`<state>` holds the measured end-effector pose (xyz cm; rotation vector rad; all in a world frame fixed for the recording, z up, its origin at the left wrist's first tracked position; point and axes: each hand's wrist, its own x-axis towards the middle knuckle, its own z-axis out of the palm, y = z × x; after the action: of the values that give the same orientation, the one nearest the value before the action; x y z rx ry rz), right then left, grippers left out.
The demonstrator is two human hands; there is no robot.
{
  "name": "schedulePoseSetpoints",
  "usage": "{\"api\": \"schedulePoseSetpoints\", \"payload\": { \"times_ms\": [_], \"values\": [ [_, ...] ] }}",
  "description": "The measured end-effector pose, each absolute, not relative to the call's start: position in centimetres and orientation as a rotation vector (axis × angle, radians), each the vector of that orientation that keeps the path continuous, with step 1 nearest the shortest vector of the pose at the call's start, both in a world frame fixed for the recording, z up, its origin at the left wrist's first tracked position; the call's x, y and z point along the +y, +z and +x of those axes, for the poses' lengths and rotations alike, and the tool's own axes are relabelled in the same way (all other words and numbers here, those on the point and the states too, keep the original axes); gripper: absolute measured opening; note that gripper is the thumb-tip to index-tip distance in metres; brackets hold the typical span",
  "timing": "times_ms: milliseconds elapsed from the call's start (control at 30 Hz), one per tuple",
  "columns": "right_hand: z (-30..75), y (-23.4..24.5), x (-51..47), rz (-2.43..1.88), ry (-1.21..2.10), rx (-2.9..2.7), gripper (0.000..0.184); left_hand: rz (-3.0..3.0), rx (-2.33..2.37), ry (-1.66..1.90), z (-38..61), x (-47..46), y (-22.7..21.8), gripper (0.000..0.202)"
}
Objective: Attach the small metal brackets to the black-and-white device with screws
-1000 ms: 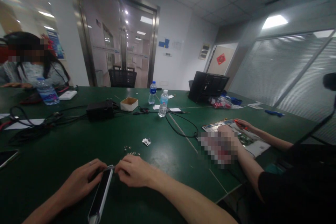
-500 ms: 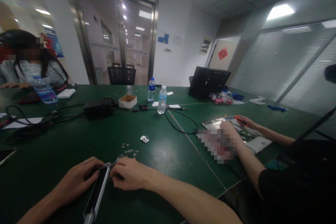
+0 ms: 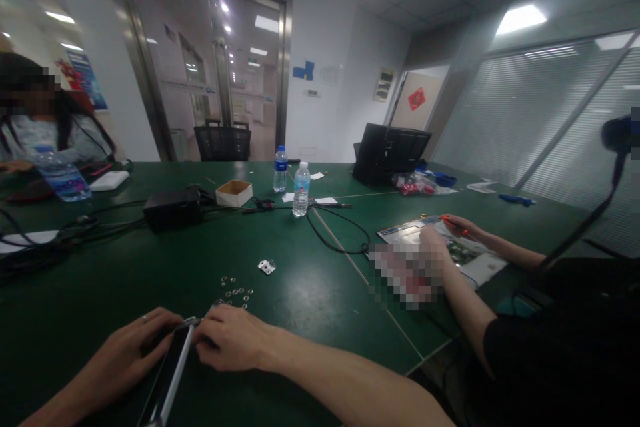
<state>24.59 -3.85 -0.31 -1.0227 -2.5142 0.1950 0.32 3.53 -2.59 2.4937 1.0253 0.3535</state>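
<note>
A long object with a dark face and silver edges [image 3: 176, 367] stretches from the bottom of the view to my hands; its kind is unclear. My left hand [image 3: 131, 355] is closed on the left side of its far end, thumb along the edge. On the other side, my right hand [image 3: 235, 339] has its fingers pinched together at the same end. A small metallic bit shows by those fingertips, but what they hold is mostly hidden. Just beyond lie several small metal rings [image 3: 235, 293]. A small silver metal bracket [image 3: 267, 267] rests farther off.
Two water bottles [image 3: 301, 190] stand mid-table, near a small open box [image 3: 234, 193] and a black power box [image 3: 173, 208] with cables. At right, a co-worker's hands work over a flat panel with a circuit board [image 3: 459, 252]. A monitor [image 3: 393, 153] stands behind.
The whole view has shifted, so everything appears slightly farther left. Both hands stay at the far end of the long object, with only slight movement of the fingers.
</note>
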Motion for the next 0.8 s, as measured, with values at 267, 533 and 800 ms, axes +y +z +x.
{"api": "schedulePoseSetpoints", "payload": {
  "times_ms": [267,533,800],
  "values": [
    [24.0,-1.6,-3.7,-1.171,0.197,-2.321,0.019,2.494,1.013,0.331,0.4,3.6,-2.5,0.030],
    [24.8,-1.2,-3.5,-1.266,0.257,-2.200,0.017,2.469,1.036,0.351,0.9,2.8,-2.3,0.033],
    [25.3,-1.4,-3.1,-1.220,0.301,-2.233,0.016,2.499,1.020,0.399,1.5,2.1,-2.6,0.031]
  ]
}}
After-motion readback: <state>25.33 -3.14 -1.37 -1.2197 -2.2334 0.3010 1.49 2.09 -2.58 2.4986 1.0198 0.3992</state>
